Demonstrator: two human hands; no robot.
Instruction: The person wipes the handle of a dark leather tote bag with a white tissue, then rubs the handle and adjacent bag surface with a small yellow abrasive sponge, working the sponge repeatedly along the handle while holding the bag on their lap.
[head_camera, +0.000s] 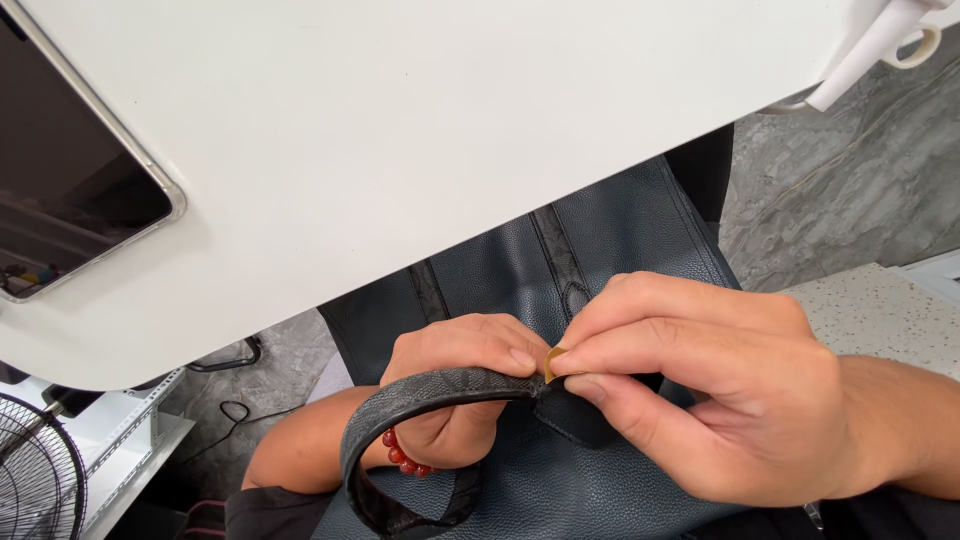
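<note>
A small brass-coloured metal piece (551, 362) is sitting where the strap (420, 400) meets the bag (560, 270), and the right hand (700, 390) is pinching it between thumb and forefinger, fingertips closed tight with only a sliver of metal showing. The left hand (460, 385) is curling around the strap just beside it, fingers folded shut over the strap's top edge, its knuckles almost touching the right fingertips.

The strap is running roughly level from the metal piece toward the left, then bending down and looping back under the left wrist. It is a flat, dark band with a woven, patterned face and a stitched edge. The bag is lying beneath both hands, dark blue-black pebbled leather, with two patterned strips running lengthwise up its panel toward the table (400, 150).

A bracelet (405, 458) of round red beads is circling the left wrist. The table is a smooth white slab with a rounded edge, hanging over the bag's far end. A dark tablet (70, 180) in a clear case is lying at its left, and a black wire fan (35, 480) is standing lower left.
</note>
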